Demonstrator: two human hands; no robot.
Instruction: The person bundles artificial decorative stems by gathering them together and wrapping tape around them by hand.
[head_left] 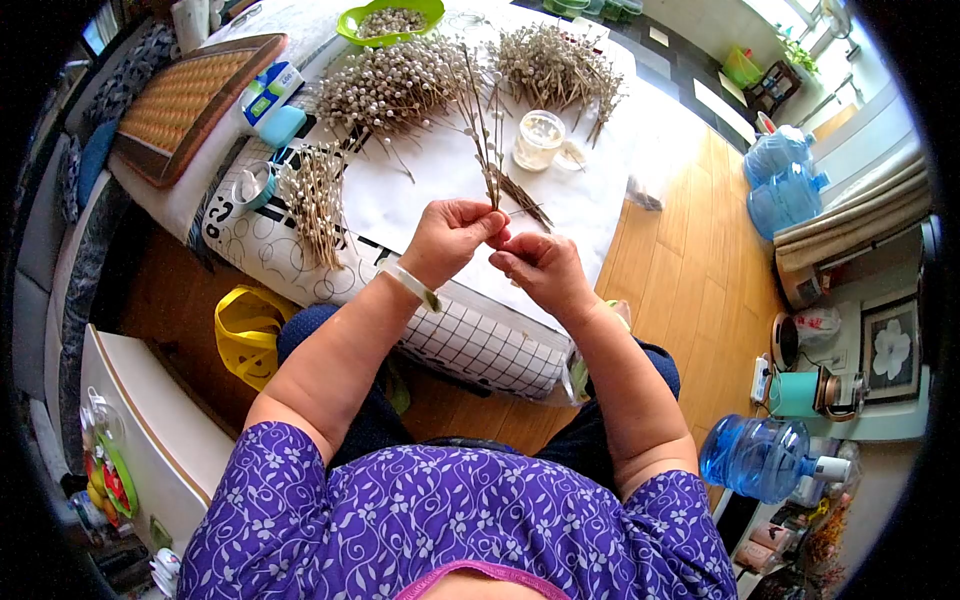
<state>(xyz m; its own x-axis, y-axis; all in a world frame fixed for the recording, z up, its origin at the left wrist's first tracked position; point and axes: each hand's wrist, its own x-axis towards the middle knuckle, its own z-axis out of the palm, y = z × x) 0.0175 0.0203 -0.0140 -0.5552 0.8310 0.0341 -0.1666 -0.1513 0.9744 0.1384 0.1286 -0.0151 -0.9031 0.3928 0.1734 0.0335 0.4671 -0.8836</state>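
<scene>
Upright in front of me stands a thin bunch of brown stems with small whitish buds [484, 140], its lower ends pinched in my left hand [455, 238]. Close beside it on the right, my right hand [545, 270] has its thumb and fingers pressed together near the stem bases; a thin twig sticks out above it, and what it grips is too small to make out. Behind the hands lie a small pile of bare brown sticks [525, 202] and a clear tub [538, 140]. Two large heaps of budded stems [390, 85] [555, 70] lie farther back.
On the white-covered table [385, 205] are a smaller stem bunch [312, 205], a roll of tape [253, 185], a green bowl [390, 22] and a blue-topped packet [270, 92]. A yellow bag [245, 335] is at the floor on the left; blue water bottles [755, 455] stand right.
</scene>
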